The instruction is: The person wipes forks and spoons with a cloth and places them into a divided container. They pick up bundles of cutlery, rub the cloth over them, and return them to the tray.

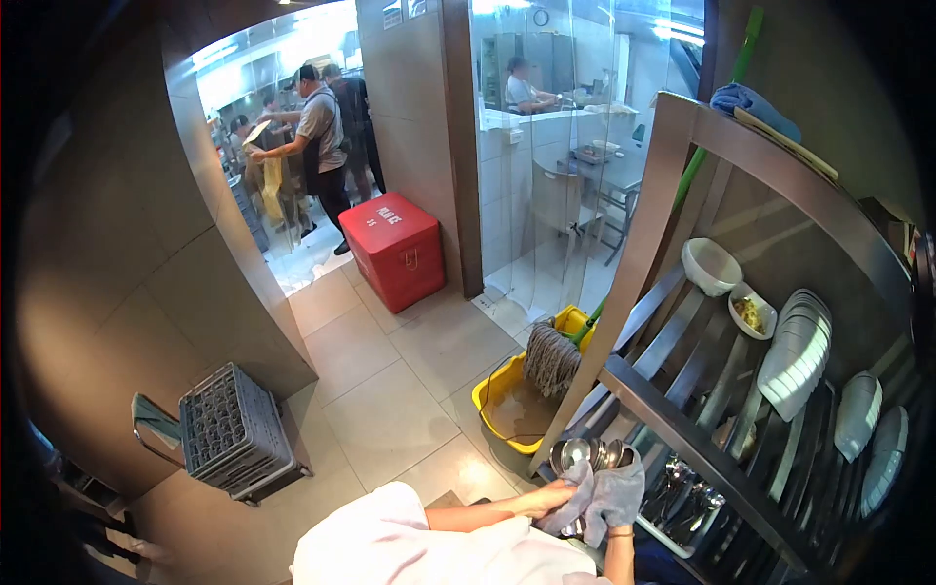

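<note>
A bunch of shiny metal utensils with round bowls, like ladles or large spoons (577, 451), is gathered in front of me at the rack's lower left. My left hand (548, 499) is closed around their handles and part of a grey cloth (616, 492). My right hand (620, 533) is mostly hidden under that cloth, its fingers wrapped in it against the utensils. Just to the right, a white tray (673, 541) of metal cutlery (690, 495) sits low in the rack.
A metal rack (682, 429) with stacked white dishes (795, 356) stands on the right. Beside it is a yellow mop bucket (502, 414). A red ice box (392, 252) stands near the doorway, and a grey glass crate (234, 429) on a trolley at left. Co-workers stand beyond the doorways.
</note>
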`<state>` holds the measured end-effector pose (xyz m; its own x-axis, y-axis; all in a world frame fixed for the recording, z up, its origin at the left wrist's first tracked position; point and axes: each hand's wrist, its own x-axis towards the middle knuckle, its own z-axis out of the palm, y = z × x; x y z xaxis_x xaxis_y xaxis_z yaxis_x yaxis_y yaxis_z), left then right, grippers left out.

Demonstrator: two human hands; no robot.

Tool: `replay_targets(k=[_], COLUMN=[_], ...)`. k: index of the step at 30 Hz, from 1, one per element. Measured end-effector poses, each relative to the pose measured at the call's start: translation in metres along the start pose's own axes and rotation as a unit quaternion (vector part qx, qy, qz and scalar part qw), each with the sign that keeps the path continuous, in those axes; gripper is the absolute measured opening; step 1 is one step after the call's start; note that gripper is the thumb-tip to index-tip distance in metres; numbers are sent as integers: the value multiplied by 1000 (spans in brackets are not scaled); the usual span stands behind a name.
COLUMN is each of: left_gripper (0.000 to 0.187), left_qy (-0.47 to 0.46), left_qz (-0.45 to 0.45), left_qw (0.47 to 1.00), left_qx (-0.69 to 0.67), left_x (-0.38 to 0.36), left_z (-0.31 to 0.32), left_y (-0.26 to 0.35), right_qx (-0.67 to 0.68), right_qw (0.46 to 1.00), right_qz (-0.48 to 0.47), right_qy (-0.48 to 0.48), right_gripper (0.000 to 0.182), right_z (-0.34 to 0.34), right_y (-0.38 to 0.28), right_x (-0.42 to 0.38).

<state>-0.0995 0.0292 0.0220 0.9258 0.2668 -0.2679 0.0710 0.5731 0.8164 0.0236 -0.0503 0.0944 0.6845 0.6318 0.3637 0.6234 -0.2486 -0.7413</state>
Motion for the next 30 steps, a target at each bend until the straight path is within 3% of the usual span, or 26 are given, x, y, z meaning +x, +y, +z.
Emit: replay_targets(k=[1,3,6,8,11,13,14,15,16,18,20,22,23,24,26,28,30], left_gripper=[45,36,35,34,35,32,31,31,30,27,22,23,23,23,22,18,33], left_qy=[-33,-51,-114,-132,-131,-44,1,43,83,87,111,87,86,91,57,26,-52], left_qz=[-32,-101,-114,-127,-168,-82,-40,-1,38,34,61,-72,1,3,-10,-53,-28], left_qw=[991,945,918,917,943,983,993,998,996,987,978,939,950,949,948,929,919], left_qx=[-122,-307,-364,-353,-254,-159,-108,-55,0,133,166,324,302,302,312,366,389], left_x=[8,33,25,3,-13,-7,-4,-3,-1,-6,-2,-8,10,10,3,-23,-9], left_z=[-5,-24,-31,-15,8,14,18,22,24,19,9,1,-22,-22,-21,4,-14], left_y=[-16,-62,-65,-29,1,-1,-3,-3,-3,22,21,37,-2,-4,2,47,30], right_qx=[-114,-93,-136,119,157,199,173,162,134,57,-37,-110,92,-26,88,143,243], right_qw=[993,993,981,987,983,977,975,977,987,998,996,986,981,966,856,849,824], right_qz=[-11,-58,-128,8,26,25,-64,-80,-57,-15,15,27,21,-52,57,81,143], right_qy=[35,39,49,109,96,68,120,111,67,-12,-77,-120,-172,-252,-506,-502,-492], right_gripper=[59,58,54,47,47,51,36,34,33,29,25,22,14,18,23,24,26], right_z=[4,7,-18,-33,-27,-40,-43,-51,-60,-68,-62,-49,-55,-68,-79,-63,-47], right_y=[0,12,-29,-69,-28,-26,-19,-9,9,54,108,162,134,124,84,102,135], right_x=[-2,3,8,12,14,13,11,10,5,-6,-26,-42,-35,-33,-14,-21,-40])
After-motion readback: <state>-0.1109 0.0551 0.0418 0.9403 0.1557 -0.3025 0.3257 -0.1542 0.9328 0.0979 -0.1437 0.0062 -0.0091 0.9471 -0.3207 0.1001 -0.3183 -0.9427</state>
